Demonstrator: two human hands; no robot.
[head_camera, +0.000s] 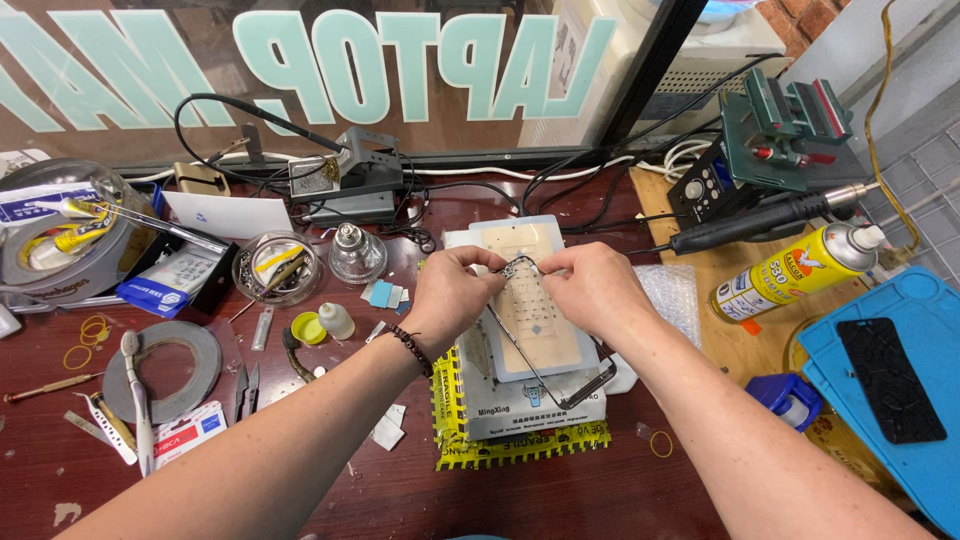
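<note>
Cluttered bench, both hands (455, 290) (590, 285) pinching frame (545, 345)

Both hands meet over a pale heating pad (527, 335) on a reddish workbench (560, 495) — the left hand (452, 290) and right hand (590, 285) each pinch the top edge of a thin metal phone frame (545, 370). A yellow spray can (795, 272) lies to the right, near a blue mat (900, 300) — a roll of tape (165, 368) sits left.
</note>
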